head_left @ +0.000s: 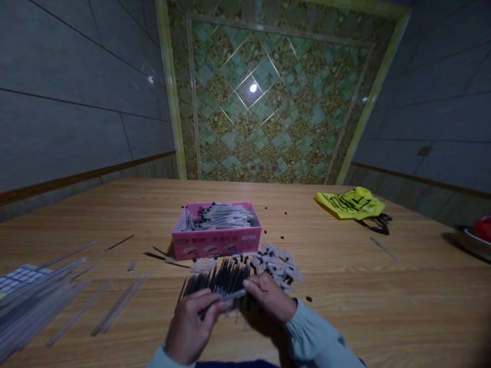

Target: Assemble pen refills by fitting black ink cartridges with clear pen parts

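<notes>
At the front of the table, my left hand [194, 319] pinches one end of a slim grey pen [233, 295] between thumb and fingers. My right hand [270, 295] is closed around the pen's other end, partly hiding it. Just beyond my hands lies a pile of thin black pen refills [226, 276]. To its right, small translucent pen caps [278, 263] lie heaped with small black plugs among them. Behind them stands a pink open box [217, 243] holding many pens [226, 215] with clear barrels and dark tips.
Long clear tubes [42, 306] lie bunched at the left over a blue-and-white checked item [21, 278]. A yellow plastic bag [351, 203] with black print sits at the back right. A bowl with something red [484, 230] is at the right edge. A tiled wall stands behind.
</notes>
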Action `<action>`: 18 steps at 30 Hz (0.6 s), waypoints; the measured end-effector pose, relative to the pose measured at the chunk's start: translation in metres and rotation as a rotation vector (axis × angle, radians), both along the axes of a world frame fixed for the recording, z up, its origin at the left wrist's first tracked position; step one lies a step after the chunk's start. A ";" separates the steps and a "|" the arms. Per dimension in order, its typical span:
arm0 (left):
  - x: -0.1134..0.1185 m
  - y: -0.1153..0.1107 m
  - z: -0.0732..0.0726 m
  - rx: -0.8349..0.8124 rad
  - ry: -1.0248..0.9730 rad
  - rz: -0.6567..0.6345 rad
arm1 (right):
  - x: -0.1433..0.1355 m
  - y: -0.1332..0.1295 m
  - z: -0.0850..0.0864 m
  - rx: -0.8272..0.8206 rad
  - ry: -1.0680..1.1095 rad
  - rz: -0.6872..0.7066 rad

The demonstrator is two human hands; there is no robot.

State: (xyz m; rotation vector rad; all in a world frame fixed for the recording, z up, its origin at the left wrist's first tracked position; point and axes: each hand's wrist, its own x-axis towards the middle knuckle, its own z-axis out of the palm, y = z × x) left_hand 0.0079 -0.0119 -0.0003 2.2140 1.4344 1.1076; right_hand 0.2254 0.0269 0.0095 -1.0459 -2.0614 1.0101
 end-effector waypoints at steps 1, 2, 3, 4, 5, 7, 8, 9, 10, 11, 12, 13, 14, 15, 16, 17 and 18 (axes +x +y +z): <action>0.000 0.000 -0.002 0.051 0.003 0.011 | -0.001 0.000 -0.001 -0.034 0.030 0.004; 0.000 0.000 -0.003 0.092 0.007 0.018 | -0.001 0.001 -0.002 -0.068 0.061 0.013; 0.000 0.000 -0.005 0.120 0.014 0.020 | -0.002 0.001 -0.003 -0.101 0.092 0.018; 0.000 0.000 -0.006 0.133 0.024 0.024 | -0.004 0.001 -0.004 -0.134 0.123 0.014; 0.001 0.000 -0.007 0.130 0.034 0.031 | -0.005 0.001 -0.005 -0.166 0.156 0.001; 0.002 0.002 -0.007 0.081 0.060 0.043 | -0.009 0.001 -0.007 -0.216 0.226 -0.053; 0.002 0.003 -0.006 0.044 0.073 0.049 | -0.010 0.000 -0.008 -0.228 0.257 -0.084; 0.000 0.004 -0.004 0.012 0.078 0.066 | -0.012 0.000 -0.010 -0.231 0.286 -0.114; -0.002 0.005 -0.002 -0.006 0.074 0.102 | -0.013 0.000 -0.012 -0.227 0.309 -0.141; -0.005 0.007 0.000 -0.012 0.068 0.163 | -0.014 0.000 -0.014 -0.219 0.328 -0.169; -0.010 0.008 0.002 -0.001 0.060 0.257 | -0.015 0.000 -0.016 -0.211 0.345 -0.196; -0.015 0.009 0.004 0.012 0.066 0.385 | -0.015 0.001 -0.017 -0.202 0.358 -0.221; -0.021 0.010 0.005 0.005 0.111 0.529 | -0.015 0.001 -0.019 -0.193 0.367 -0.244; -0.027 0.011 0.005 -0.017 0.177 0.671 | -0.015 0.002 -0.019 -0.185 0.370 -0.262; -0.034 0.012 0.005 -0.043 0.240 0.795 | -0.015 0.002 -0.020 -0.179 0.368 -0.276; -0.040 0.013 0.004 -0.091 0.286 0.882 | -0.015 0.002 -0.020 -0.175 0.363 -0.283; -0.046 0.014 0.002 -0.151 0.305 0.938 | -0.016 0.001 -0.019 -0.174 0.356 -0.285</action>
